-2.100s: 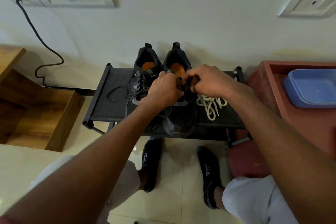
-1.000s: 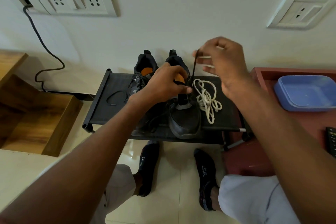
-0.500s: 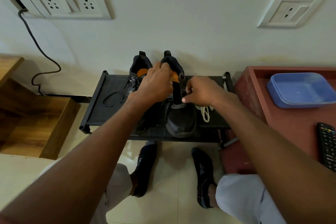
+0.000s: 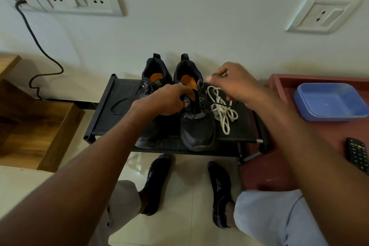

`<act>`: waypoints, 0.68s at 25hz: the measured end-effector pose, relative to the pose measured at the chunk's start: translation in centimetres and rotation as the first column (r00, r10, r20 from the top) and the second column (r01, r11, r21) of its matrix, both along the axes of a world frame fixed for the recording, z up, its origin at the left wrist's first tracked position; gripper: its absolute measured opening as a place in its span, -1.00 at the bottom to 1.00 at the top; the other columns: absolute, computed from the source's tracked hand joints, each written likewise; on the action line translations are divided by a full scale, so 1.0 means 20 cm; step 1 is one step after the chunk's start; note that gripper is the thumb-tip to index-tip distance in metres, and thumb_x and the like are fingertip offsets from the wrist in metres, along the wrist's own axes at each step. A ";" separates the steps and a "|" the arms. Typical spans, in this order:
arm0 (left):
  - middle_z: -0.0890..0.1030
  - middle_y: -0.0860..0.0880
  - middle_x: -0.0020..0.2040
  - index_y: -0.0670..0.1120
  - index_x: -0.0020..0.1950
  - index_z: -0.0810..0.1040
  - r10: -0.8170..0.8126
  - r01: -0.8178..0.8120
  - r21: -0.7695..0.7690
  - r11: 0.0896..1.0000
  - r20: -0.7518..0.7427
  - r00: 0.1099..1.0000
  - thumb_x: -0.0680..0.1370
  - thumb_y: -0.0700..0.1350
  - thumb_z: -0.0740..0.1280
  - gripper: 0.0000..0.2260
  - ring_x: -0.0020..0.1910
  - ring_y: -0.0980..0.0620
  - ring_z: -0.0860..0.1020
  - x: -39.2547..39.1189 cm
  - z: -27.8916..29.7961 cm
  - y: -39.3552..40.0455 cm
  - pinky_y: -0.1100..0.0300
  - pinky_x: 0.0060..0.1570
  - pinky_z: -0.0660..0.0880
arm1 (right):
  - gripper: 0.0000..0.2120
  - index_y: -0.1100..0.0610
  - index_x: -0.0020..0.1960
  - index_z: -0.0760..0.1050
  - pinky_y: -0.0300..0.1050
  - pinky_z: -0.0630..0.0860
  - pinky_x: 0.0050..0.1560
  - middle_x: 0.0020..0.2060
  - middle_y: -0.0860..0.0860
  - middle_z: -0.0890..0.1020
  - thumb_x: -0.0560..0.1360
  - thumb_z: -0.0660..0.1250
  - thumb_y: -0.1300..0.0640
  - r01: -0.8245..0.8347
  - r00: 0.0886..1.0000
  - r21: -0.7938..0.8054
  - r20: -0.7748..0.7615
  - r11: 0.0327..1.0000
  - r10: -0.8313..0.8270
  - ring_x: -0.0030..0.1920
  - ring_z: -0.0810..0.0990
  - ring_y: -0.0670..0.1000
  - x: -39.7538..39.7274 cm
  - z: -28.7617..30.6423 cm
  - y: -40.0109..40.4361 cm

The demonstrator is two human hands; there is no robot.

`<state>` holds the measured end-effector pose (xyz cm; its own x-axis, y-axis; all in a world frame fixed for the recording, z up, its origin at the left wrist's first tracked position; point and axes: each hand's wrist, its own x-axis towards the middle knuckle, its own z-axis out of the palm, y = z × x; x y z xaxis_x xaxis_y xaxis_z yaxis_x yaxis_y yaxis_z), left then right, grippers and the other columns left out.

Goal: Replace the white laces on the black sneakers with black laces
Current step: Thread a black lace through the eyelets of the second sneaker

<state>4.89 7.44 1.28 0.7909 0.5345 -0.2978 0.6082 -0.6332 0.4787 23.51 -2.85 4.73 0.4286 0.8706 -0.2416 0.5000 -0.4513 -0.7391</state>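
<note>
Two black sneakers with orange insoles stand on a low black rack. The left sneaker is laced in black. My left hand grips the tongue area of the right sneaker. My right hand is raised to the right of that shoe and pinches a black lace that runs taut back to the eyelets. A bundle of white laces lies on the rack beside the right sneaker, partly under my right wrist.
A loose black lace loop lies on the rack's left part. A red-brown table on the right carries a blue plastic tub and a remote. Wooden steps stand at left. My socked feet rest on the tiled floor.
My right hand has lifted away from the right sneaker to the upper right, drawing the black lace out. My left hand stays on the shoe.
</note>
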 end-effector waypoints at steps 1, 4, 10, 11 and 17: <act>0.48 0.08 -0.11 0.10 0.36 0.56 -0.005 0.005 0.013 1.000 -0.004 1.000 0.68 -0.15 0.30 -0.72 -0.05 -0.04 0.56 0.01 0.00 0.00 0.02 0.05 0.52 | -0.63 0.17 0.14 0.55 0.01 0.63 -0.06 -0.06 0.03 0.63 0.57 0.48 -0.11 -0.126 0.959 -0.184 0.228 0.975 0.167 -0.13 0.63 0.03 -0.02 -0.07 0.01; 0.44 0.14 -0.17 0.05 0.34 0.58 -0.012 0.012 0.029 1.000 -0.018 1.000 0.66 -0.14 0.35 -0.74 -0.06 -0.05 0.56 0.03 0.00 0.00 0.01 0.06 0.55 | -0.61 0.17 0.09 0.64 0.07 0.64 0.00 -0.11 0.07 0.67 0.47 0.58 -0.11 -0.228 0.854 -0.387 0.361 0.893 0.375 -0.09 0.66 0.11 -0.08 -0.18 0.03; 0.52 0.16 -0.18 -0.04 0.23 0.64 -0.024 0.022 0.056 0.998 0.036 0.999 0.59 -0.24 0.42 -0.76 -0.14 0.08 0.57 0.02 -0.01 0.01 0.25 -0.11 0.41 | -0.84 0.18 0.05 0.69 -0.16 0.54 -0.06 -0.08 -0.02 0.70 0.57 0.49 0.08 0.095 0.980 0.122 -0.186 0.988 -0.071 -0.04 0.66 -0.06 -0.01 0.03 0.03; 0.52 0.16 -0.18 -0.06 0.23 0.65 -0.030 0.027 0.065 0.998 0.038 0.999 0.59 -0.26 0.41 -0.76 -0.14 0.09 0.56 0.01 -0.01 0.01 0.26 -0.12 0.39 | -0.87 0.18 0.00 0.68 -0.17 0.55 -0.10 -0.10 -0.02 0.71 0.58 0.47 0.10 0.173 0.946 0.170 -0.302 0.970 -0.116 -0.05 0.67 -0.07 0.01 0.06 0.03; 0.55 0.09 -0.11 -0.05 0.19 0.64 -0.069 0.068 0.103 0.992 0.007 0.998 0.60 -0.29 0.38 -0.77 -0.02 -0.03 0.59 0.00 0.02 0.03 0.16 -0.07 0.40 | -0.84 0.14 -0.17 0.51 -0.08 0.62 -0.13 -0.10 0.10 0.76 0.59 0.35 0.24 0.270 0.750 0.147 -0.651 0.952 -0.112 -0.02 0.78 0.13 -0.01 0.07 0.02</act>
